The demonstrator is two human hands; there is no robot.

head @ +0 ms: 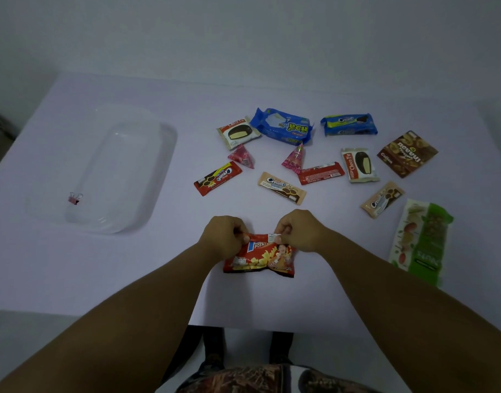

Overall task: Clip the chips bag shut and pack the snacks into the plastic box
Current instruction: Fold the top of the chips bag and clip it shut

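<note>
Pinching the chips bag (pixel 259 258) top edge, left hand (pixel 223 235) and right hand (pixel 297 229) grips both closed.

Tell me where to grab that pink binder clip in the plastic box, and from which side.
Take the binder clip by its two wire handles, which stick up and toward the far side. Reach down from above through the open top of the plastic box; the clip lies alone near its front left corner, and nothing crowds it.
</note>
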